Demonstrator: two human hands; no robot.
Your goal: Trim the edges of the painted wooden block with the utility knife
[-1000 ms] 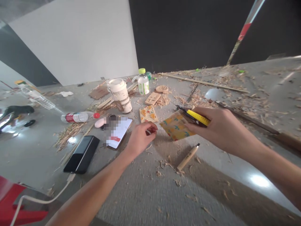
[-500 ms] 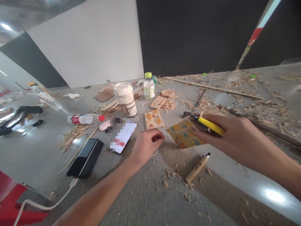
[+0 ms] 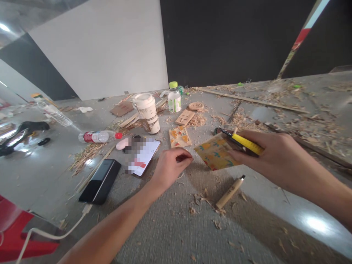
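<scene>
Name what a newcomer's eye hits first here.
First, the yellow-and-black tool gripped in the right hand, with the patterned yellow sheet at that hand's thumb. Then the curled left hand near the centre, a lit phone to its left. Farther back, a white lidded cup stands left of the green-capped bottle.

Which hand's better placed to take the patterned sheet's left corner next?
Left, probably: left hand looks empty and near that corner; right hand holds the patterned sheet and a yellow-and-black tool.
</scene>
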